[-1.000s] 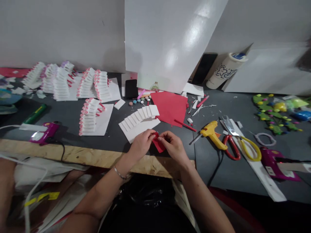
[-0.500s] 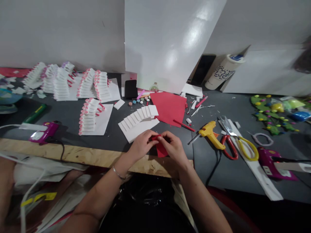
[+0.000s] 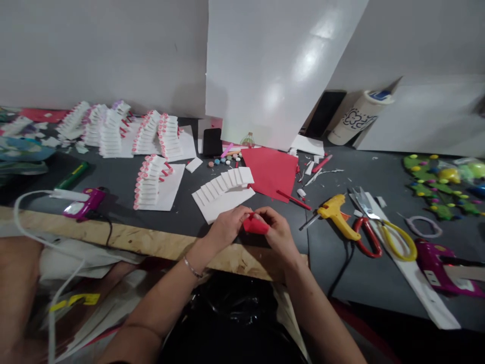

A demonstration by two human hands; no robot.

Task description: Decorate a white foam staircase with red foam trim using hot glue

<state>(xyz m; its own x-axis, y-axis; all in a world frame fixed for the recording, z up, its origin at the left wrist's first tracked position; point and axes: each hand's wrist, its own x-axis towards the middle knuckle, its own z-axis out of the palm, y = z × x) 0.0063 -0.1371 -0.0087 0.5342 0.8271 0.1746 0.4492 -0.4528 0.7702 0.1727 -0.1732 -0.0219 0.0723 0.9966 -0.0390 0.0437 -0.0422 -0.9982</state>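
Note:
Close to the table's front edge, a small piece of red paper [image 3: 256, 226] is pinched between my two hands. My left hand [image 3: 228, 226] grips its left end with closed fingertips. On the other side my right hand [image 3: 278, 231] holds it between thumb and fingers. The paper looks bent or curled; its underside is hidden. Just beyond my hands lies a white board piece with a fanned row of white strips [image 3: 220, 186]. A larger red sheet [image 3: 270, 172] lies behind, with a thin red stick [image 3: 293, 199] by its lower edge.
At right lie a yellow glue gun [image 3: 338, 217], red-and-yellow-handled scissors [image 3: 369, 222], a white strip [image 3: 428, 293] and a purple power strip [image 3: 443, 268]. Finished-looking fanned white pieces [image 3: 149, 184] stand at left. A tumbler [image 3: 354, 119] leans at the back. Another person's leg [image 3: 18, 283] shows lower left.
The red paper hung flat below my fingers and is now turned up and folded between my hands. My right hand has shifted its grip. The whole view has swung slightly left.

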